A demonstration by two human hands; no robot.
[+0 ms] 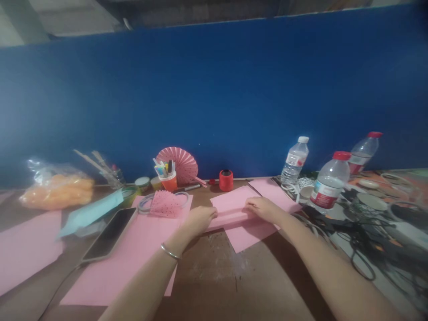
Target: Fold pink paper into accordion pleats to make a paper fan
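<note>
A pink paper sheet [249, 234] lies on the brown table [214, 276] in front of me, with a folded strip [230, 216] running across its middle. My left hand [200, 219] is closed on the strip's left end, fingers curled over the fold. My right hand [262, 208] presses its right end, fingers bent down on the paper. A metal bangle [170, 252] circles my left wrist. A second pink sheet [272, 191] lies behind my right hand.
A large pink sheet [130, 258], a phone [109, 234], a dotted pink folded fan [164, 204] and tape rings sit at left. A pen cup [167, 176], round pink fan [179, 162], red spool [226, 180] line the blue wall. Water bottles [329, 183] and cables [364, 236] crowd the right.
</note>
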